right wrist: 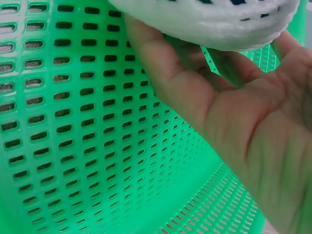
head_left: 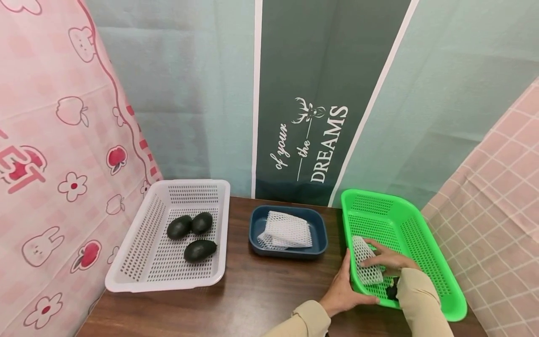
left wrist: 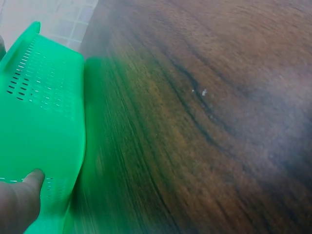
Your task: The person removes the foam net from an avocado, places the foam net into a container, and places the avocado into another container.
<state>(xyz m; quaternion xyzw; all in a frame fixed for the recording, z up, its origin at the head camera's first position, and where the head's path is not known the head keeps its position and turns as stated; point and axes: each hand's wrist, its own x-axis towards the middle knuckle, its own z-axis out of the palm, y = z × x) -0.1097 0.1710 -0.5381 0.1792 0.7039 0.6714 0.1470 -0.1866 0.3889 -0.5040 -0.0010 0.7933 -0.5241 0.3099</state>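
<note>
Inside the green basket [head_left: 438, 248], my right hand [head_left: 389, 260] holds a white foam net sleeve [head_left: 368, 262] near the left wall. In the right wrist view, the fingers curl under the foam net [right wrist: 219, 27]; dark patches show through its holes, but what is inside cannot be made out. My left hand [head_left: 343, 292] rests against the basket's near left corner from outside, thumb along the front. The left wrist view shows one digit [left wrist: 31, 187] touching the outer wall. A dark object [head_left: 392, 289] lies in the basket, partly hidden by the right sleeve.
At the left stands a white basket [head_left: 225, 224] with dark avocado-like fruits [head_left: 200, 251] in it. Between the baskets, a dark blue tray [head_left: 290, 253] holds white foam nets [head_left: 288, 229]. All stand on a brown wooden table [head_left: 261, 295] with curtains [head_left: 202, 93] behind.
</note>
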